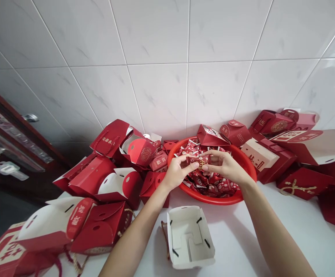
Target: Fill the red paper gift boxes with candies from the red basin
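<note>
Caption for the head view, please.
Two bare hands hold a small red wrapped candy above a round red plastic basin, beside an open white-lined box.

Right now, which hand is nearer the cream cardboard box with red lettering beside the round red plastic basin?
Right. The right hand is over the right side of the basin, left of the box; the left hand is over the basin's left rim, farther away.

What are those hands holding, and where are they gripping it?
A small red wrapped packet with gold markings, pinched near its two ends: the left hand at one, the right hand at the other.
</note>
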Tool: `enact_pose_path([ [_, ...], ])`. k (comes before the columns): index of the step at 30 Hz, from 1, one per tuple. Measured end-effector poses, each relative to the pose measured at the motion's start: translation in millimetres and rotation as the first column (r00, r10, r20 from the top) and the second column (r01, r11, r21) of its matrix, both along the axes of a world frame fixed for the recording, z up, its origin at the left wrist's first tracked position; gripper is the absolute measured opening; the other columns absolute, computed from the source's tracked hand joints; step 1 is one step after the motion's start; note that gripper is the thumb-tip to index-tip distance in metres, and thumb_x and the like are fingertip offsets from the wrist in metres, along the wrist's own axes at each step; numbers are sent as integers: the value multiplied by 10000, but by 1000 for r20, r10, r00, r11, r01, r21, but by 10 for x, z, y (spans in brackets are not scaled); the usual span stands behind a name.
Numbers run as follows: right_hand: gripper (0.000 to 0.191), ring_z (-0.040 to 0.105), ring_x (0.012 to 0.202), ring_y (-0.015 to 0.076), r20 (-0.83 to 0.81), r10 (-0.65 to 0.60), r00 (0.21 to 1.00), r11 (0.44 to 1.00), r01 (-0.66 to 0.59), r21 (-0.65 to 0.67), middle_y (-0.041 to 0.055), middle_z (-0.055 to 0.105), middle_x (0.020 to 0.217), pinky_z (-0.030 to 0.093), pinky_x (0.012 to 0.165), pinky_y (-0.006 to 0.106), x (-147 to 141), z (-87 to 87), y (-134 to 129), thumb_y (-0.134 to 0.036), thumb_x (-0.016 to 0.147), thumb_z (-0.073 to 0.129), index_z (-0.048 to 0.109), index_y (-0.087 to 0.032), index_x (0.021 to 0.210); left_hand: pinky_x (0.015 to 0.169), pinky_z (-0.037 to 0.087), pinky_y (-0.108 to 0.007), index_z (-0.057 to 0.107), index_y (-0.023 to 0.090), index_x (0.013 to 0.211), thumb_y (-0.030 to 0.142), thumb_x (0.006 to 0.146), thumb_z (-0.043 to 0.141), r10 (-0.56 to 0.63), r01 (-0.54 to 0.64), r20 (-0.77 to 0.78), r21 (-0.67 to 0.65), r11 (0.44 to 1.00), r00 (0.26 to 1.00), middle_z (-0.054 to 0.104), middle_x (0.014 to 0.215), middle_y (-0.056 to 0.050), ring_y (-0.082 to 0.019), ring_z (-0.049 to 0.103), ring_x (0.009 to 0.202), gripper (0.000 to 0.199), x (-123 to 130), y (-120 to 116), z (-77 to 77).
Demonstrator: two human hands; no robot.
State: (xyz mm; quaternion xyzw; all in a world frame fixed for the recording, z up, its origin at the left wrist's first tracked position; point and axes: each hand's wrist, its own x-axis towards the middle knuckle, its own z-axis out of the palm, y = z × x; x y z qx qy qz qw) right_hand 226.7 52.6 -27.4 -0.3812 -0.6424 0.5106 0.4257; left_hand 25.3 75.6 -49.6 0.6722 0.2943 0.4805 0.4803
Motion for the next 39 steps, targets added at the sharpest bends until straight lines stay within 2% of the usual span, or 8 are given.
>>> enact_pose_path([
  [5,337,707,723,177,23,-10,1000,999,9,39,28,747,825,570,637,291,2,14,-7,-406,734,857,698,-172,917,829,542,-355,764,158,894,442,790,771,9,-9,0,-55,998,1000,778,888,-61,-237,703,852,303,-7,-5,4],
  [8,367,696,689,177,54,-34,998,998,31,55,21,737,765,553,629,297,20,1,2,-408,695,884,703,-173,911,810,537,-337,763,159,886,404,768,793,18,-19,-30,-40,999,999,775,896,-57,-231,697,854,273,-19,-11,8],
  [15,388,675,671,163,37,-51,998,997,49,57,22,717,751,548,612,291,22,-20,8,-430,721,865,689,-163,940,846,566,-367,779,125,973,409,749,832,-150,148,-5,-125,981,989,807,968,-97,-261,737,887,365,-26,8,-35],
  [18,384,660,665,151,16,-46,999,998,45,35,15,705,749,535,604,278,19,-8,-1,-463,742,844,685,-165,925,822,568,-354,792,135,951,407,728,843,-132,132,14,-139,981,991,811,941,-79,-255,737,866,355,-22,7,-31],
  [23,341,609,645,133,55,-24,998,998,21,54,14,688,728,476,601,269,33,-3,-3,-462,763,827,689,-164,856,721,530,-298,787,150,814,399,700,854,-104,109,43,-146,983,994,773,783,-29,-187,671,717,282,-15,-15,4],
  [27,372,605,649,143,53,-61,997,997,58,59,5,666,708,475,616,284,36,0,-3,-486,732,842,669,-174,837,675,477,-279,767,143,777,476,723,834,-61,69,53,-155,985,997,723,729,-17,-158,604,676,344,-7,-6,-4],
  [34,419,576,611,134,76,-58,995,998,56,28,-16,624,675,451,559,266,24,36,-28,-531,719,835,643,-184,854,717,473,-302,763,146,741,549,705,825,-31,47,86,-181,982,996,698,704,-16,-172,601,699,409,-4,13,-11],
  [39,412,559,644,135,171,-39,985,995,22,98,4,605,713,451,580,269,29,46,-36,-565,794,760,651,-170,753,739,495,-321,763,157,719,546,701,828,-24,44,105,-196,980,994,706,701,-25,-198,631,731,395,-1,18,-11],
])
